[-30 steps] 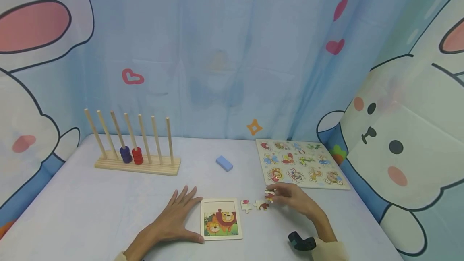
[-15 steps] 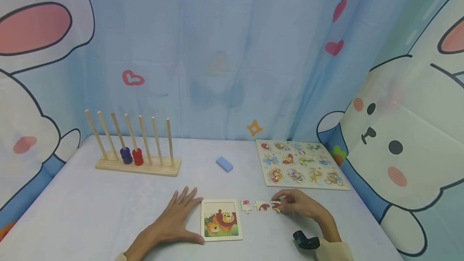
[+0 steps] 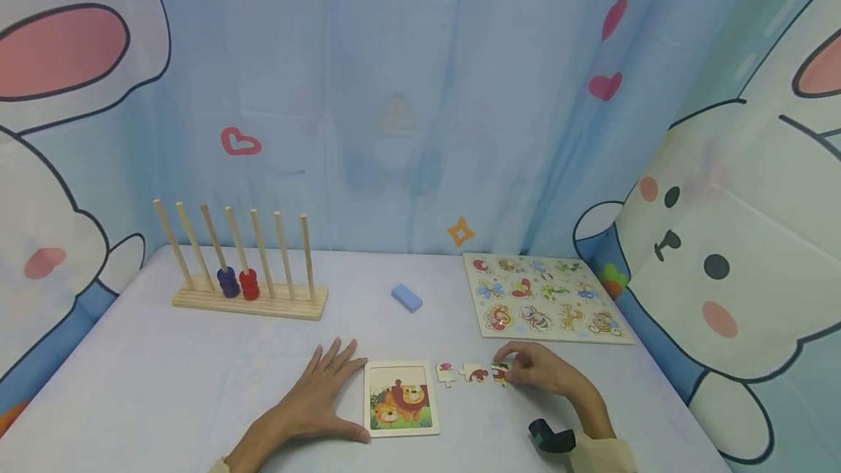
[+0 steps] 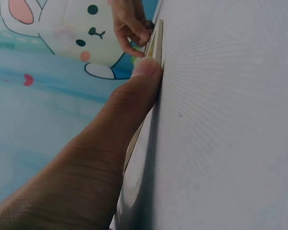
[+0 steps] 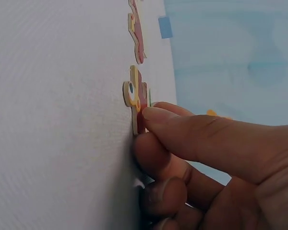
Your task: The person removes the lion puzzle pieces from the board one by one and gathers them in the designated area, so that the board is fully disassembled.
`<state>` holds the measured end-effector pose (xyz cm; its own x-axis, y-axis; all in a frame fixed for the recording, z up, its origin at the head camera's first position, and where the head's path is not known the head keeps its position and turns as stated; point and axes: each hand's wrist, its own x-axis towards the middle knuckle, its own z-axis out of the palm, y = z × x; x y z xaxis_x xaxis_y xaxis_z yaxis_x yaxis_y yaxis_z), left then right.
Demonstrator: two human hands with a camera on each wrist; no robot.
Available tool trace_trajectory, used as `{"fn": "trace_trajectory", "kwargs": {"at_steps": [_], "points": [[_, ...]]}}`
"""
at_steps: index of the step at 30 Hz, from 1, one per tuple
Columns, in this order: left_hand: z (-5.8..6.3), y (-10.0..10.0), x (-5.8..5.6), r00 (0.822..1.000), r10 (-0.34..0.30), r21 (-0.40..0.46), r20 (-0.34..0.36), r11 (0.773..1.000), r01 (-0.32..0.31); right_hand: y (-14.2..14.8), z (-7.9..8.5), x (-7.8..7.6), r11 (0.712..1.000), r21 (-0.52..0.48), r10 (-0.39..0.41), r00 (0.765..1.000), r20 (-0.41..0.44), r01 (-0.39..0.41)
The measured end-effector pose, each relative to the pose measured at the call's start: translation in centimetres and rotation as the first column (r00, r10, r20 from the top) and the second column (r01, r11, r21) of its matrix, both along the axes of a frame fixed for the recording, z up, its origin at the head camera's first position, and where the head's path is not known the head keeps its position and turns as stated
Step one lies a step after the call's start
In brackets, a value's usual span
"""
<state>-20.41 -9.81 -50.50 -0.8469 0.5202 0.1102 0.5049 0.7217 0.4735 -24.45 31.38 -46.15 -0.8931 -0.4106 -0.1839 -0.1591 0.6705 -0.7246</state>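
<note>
A small puzzle frame (image 3: pixel 402 431) with a lion picture in its lower part lies before me; its upper part shows bare wood. My left hand (image 3: pixel 317 396) is spread flat beside it, thumb and index tip touching its left edge; the left wrist view shows the thumb (image 4: pixel 146 69) against that edge. To the right of the frame my right hand (image 3: pixel 548 372) pinches a jigsaw piece (image 3: pixel 499 374), its thumb on the piece's face in the right wrist view. Two more jigsaw pieces, a flowered piece (image 3: pixel 446 374) and a brown-and-white piece (image 3: pixel 474 373), lie between frame and hand.
A wooden peg stand (image 3: pixel 250 301) with blue and red rings stands at the back left. Behind the frame lies a blue block (image 3: pixel 407 298). An insect-and-animal picture board (image 3: pixel 548 298) rests at the back right, just beyond my right hand. A curtain (image 3: pixel 394 93) hangs behind.
My right hand has carried its jigsaw piece a little right and towards me, to the end of the row of pieces. During the last half second it hardly moves. My left hand stays put.
</note>
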Motion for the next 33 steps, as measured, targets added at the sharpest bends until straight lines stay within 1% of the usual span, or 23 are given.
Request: {"fn": "trace_trajectory", "kwargs": {"at_steps": [5,8,11,14,18,21,24,26,30,33], "points": [[0.0,0.0,0.0,1.0,0.001,-0.005,0.006,1.0,-0.001,-0.1,0.0,0.0,1.0,-0.001,-0.012,1.0,-0.027,0.012],[0.0,0.0,0.0,1.0,0.003,-0.009,0.013,1.0,-0.003,-0.8,0.1,-0.1,0.999,0.007,-0.035,0.994,-0.099,0.036],[0.0,0.0,0.1,1.0,0.003,-0.012,0.012,1.0,-0.003,-2.5,0.3,0.0,0.997,-0.007,-0.072,0.98,-0.186,0.072],[0.1,0.0,0.1,1.0,0.004,-0.011,0.007,1.0,-0.003,-5.0,0.5,0.2,0.996,-0.04,-0.083,0.967,-0.243,0.075],[0.2,0.0,0.1,1.0,0.003,-0.009,0.004,1.0,-0.003,-8.7,0.4,0.6,0.998,-0.06,-0.016,0.959,-0.283,-0.001],[0.2,0.0,0.1,1.0,0.003,-0.015,0.002,1.0,-0.003,-11.3,0.1,1.0,0.993,-0.086,0.046,0.952,-0.301,-0.075],[0.2,0.0,0.1,1.0,0.004,-0.017,0.007,1.0,-0.004,-13.5,-0.2,1.4,0.988,-0.081,0.102,0.946,-0.308,-0.133],[0.1,0.0,0.1,1.0,0.004,-0.016,0.007,1.0,-0.004,-14.5,-0.5,1.5,0.982,-0.065,0.149,0.941,-0.303,-0.176],[0.0,-0.1,0.1,1.0,-0.006,-0.01,0.004,1.0,0.006,-15.7,-1.3,1.7,0.964,-0.001,0.254,0.918,-0.305,-0.267],[0.0,-0.1,0.1,1.0,-0.009,-0.01,0.007,1.0,0.009,-16.1,-1.7,1.9,0.955,0.029,0.29,0.909,-0.3,-0.296]]}}
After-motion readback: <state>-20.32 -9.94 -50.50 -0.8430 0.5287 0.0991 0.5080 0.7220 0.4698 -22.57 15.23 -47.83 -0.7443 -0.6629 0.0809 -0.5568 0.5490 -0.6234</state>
